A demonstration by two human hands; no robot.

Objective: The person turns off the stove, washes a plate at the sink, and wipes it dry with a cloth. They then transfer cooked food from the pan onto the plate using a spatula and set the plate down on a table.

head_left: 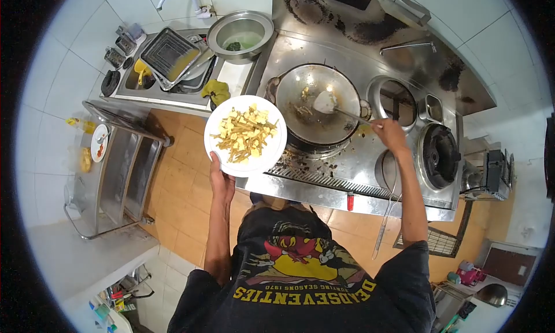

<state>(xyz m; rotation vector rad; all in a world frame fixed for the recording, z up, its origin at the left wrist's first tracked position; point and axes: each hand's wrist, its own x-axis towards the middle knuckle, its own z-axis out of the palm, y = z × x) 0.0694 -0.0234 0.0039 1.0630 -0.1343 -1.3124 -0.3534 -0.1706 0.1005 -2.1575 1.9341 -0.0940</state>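
My left hand (222, 182) grips the near edge of a white plate (215, 139), holding it up left of the wok. On the plate lies a heap of brownish bean-like strips mixed with pale yellow cubes (245, 133). My right hand (392, 135) is closed around the handle of a wok spatula (326, 102), whose broad blade is inside the large wok (300, 124). A few food scraps and some oily residue show in the wok. It sits on the left burner of the steel stove (347, 177).
A metal basin of water (240, 35) and a black tray (169, 54) stand by the sink. At right is a bare burner (437, 155). A strainer (386, 211) and a red lighter (350, 201) lie near the stove's front edge. A steel trolley (124, 168) stands left.
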